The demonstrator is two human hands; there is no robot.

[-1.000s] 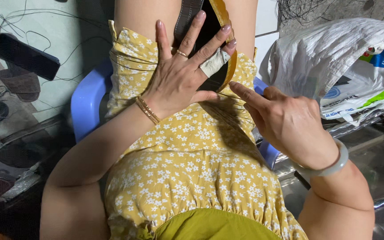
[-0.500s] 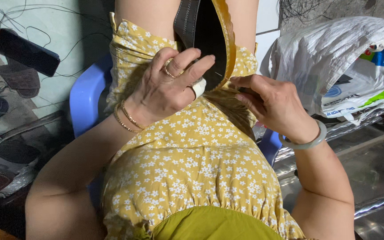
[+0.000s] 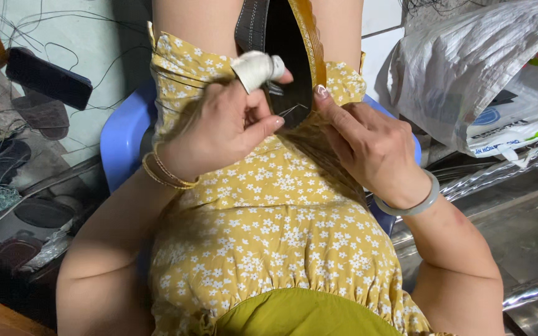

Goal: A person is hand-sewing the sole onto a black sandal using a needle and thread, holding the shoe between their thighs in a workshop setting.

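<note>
A dark shoe sole with a tan rim stands upright between my knees, on my yellow flowered dress. My left hand, with a white bandage wrapped on one fingertip and gold bangles at the wrist, pinches a thin thread or needle at the sole's lower edge. My right hand, a pale green bangle on its wrist, presses its fingertips against the same lower edge of the sole from the right.
I sit on a blue plastic stool. A white plastic bag full of goods lies at the upper right. Dark shoe soles and tangled thread lie on the floor at left. Shiny metal surfaces are at right.
My left hand has moved from lying flat on the sole to pinching at its lower edge. My right hand has slid up to the sole. The sole now stands more upright.
</note>
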